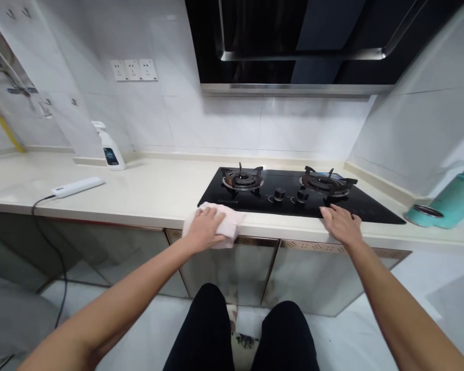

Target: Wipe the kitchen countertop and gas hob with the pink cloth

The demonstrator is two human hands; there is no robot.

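Note:
Under my left hand (pixel 205 228) is a pale pink cloth (pixel 232 226), pressed on the front edge of the cream countertop (pixel 154 188) and hanging partly over it. The cloth lies by the front left corner of a black glass gas stove (pixel 270 206). My right hand (pixel 342 222) rests at the stove's front edge with no object in it, its fingers laid over the rim. Between my hands, further back, are two black control knobs (pixel 279 194). Behind them stand a left burner (pixel 243 179) and a right burner (pixel 327 184).
A white spray bottle (pixel 112 149) stands at the wall on the left. Before it lies a white power strip (pixel 79 187) with a black cord (pixel 54 247) hanging down. A teal bottle (pixel 458 198) and teal cup (pixel 423 215) are far right. A black range hood (pixel 255 67) overhangs the stove.

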